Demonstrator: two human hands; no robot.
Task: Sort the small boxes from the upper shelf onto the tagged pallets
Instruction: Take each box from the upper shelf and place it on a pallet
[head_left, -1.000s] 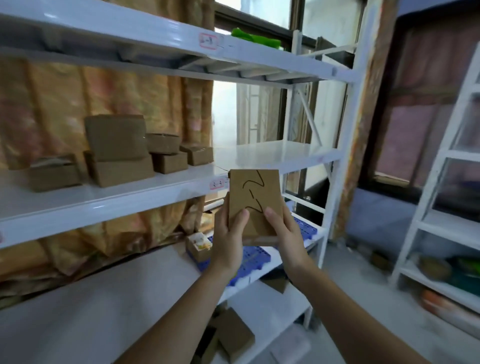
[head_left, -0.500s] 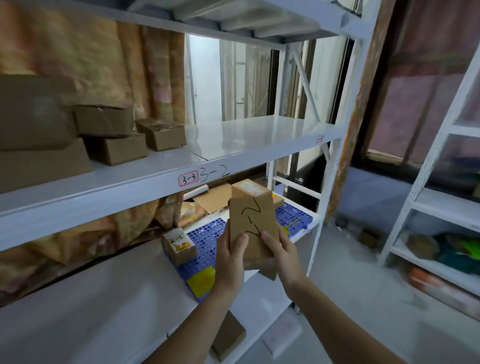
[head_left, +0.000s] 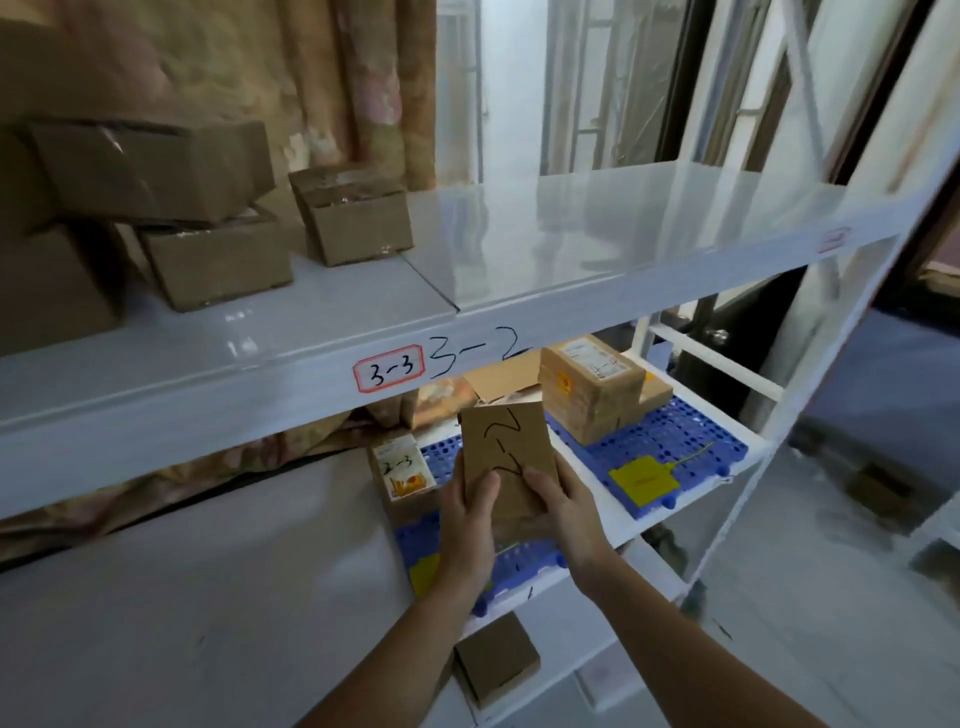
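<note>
The shelf edge (head_left: 311, 384) bears a red-framed tag (head_left: 389, 375) reading "3-3" beside handwritten "3-2"; a small box (head_left: 402, 467) reads "2-3".

The upper shelf (head_left: 623, 234) lies bare right of the stacked boxes (head_left: 218, 208), while below, a labelled box (head_left: 402, 475) and a parcel stack (head_left: 592, 395) flank the open gap between the blue pallets (head_left: 675, 447).

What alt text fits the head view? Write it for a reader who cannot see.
Both hands, left hand and right hand, hold a small brown box with handwritten marks above a blue pallet on a white shelf; more boxes sit above.
</note>
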